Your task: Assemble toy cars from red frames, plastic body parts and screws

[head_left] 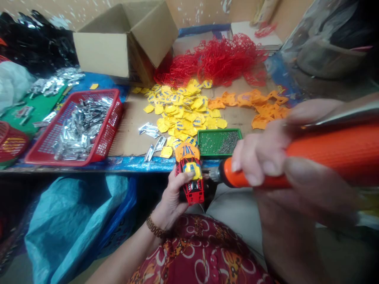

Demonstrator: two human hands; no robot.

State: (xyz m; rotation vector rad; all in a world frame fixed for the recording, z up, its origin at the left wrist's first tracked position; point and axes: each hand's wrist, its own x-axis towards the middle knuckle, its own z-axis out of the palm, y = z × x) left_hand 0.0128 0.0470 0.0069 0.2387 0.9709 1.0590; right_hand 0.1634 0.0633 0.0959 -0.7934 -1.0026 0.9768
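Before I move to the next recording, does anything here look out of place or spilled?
Only one minor thing: a lone yellow piece lies on the blue sheet near the cardboard box, apart from the main yellow pile. No damage or spill is evident.

soft light; right hand point(310, 189) and orange tool point(331, 150) blurred; silver pieces point(84, 132) glint.

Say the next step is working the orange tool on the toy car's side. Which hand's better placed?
Right, I'd judge: the right hand holds the orange tool, its metal tip beside the toy car; contact is unclear. The left hand is busy holding the car.
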